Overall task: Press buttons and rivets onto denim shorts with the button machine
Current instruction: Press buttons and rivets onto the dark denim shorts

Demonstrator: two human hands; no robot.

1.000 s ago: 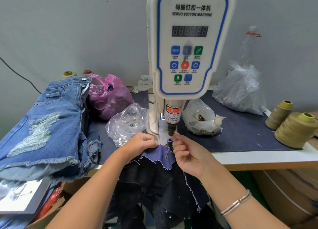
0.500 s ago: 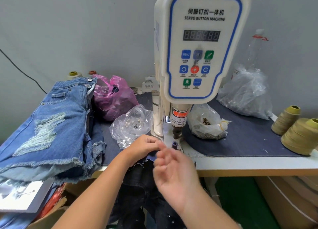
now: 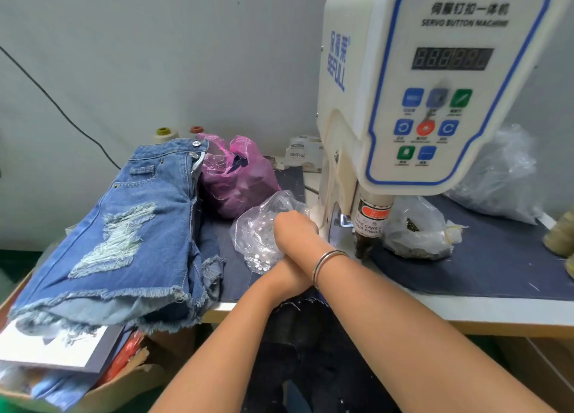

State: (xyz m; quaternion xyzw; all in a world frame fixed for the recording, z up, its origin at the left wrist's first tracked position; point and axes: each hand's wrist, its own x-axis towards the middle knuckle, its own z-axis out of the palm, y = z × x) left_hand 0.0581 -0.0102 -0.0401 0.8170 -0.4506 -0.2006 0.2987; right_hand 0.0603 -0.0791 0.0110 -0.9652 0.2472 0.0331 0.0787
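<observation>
The white servo button machine point(image 3: 419, 102) stands on the table, its dark punch head point(image 3: 363, 245) just right of my crossed wrists. My right hand point(image 3: 295, 229), a bangle on its wrist, reaches left into a clear bag of silver buttons point(image 3: 254, 245); its fingers are hidden in the plastic. My left forearm runs under the right one, and my left hand is covered by it near the machine base. Dark denim shorts point(image 3: 310, 335) hang over the table's front edge below my arms.
A pile of light-blue ripped shorts point(image 3: 130, 226) lies at the left, a pink bag point(image 3: 236, 176) behind it. A clear bag of brass rivets point(image 3: 416, 229) sits right of the punch, with a larger clear bag point(image 3: 503, 176) beyond. A cardboard box point(image 3: 124, 384) sits low left.
My right hand left the dark shorts at the punch and swung left across my left arm into the button bag. The view has turned left and closer.
</observation>
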